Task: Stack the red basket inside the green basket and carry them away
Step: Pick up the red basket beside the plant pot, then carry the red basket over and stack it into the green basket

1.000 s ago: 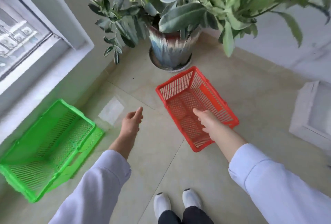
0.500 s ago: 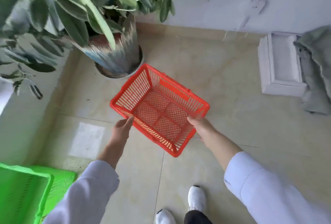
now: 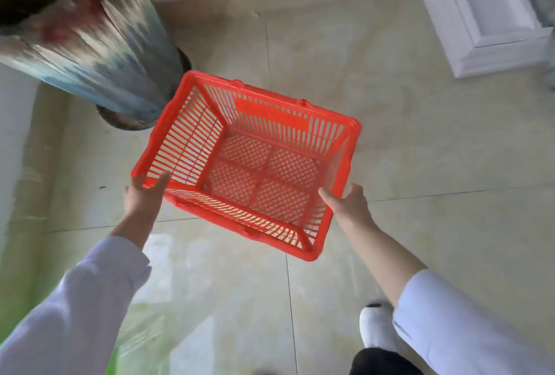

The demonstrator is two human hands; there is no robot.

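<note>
Writing and labels: none can be read on any surface in the frame.
Red basket [image 3: 255, 164]: one, seen in the centre of the frame, held up off the tiled floor [image 3: 405, 164] with its open top turned toward the camera; nothing is seen inside it.
Left hand [image 3: 141, 197]: placed at the basket's lower-left corner, left of centre in the frame; the thumb is laid over the rim and the fingers are curled under the outside wall, so the corner is gripped.
Right hand [image 3: 345, 203]: placed at the basket's right short side, right of centre; the thumb is pressed against the inside of the wall while the fingers are hidden behind it, so the wall is pinched between them.
Green basket [image 3: 112, 365]: only a blurred green edge is caught at the lower-left border of the frame, well apart from the red basket; how it stands cannot be told.
Plant pot [image 3: 90, 53]: one, streaked blue, white and red, blurred in the upper left, just beside the red basket's far-left corner.
White box [image 3: 486, 14]: one, set on the floor in the upper right.
Sleeves: two, pale, seen in the lower corners.
Shoe [image 3: 375, 326]: one white shoe with a dark toe mark is visible at lower right.
</note>
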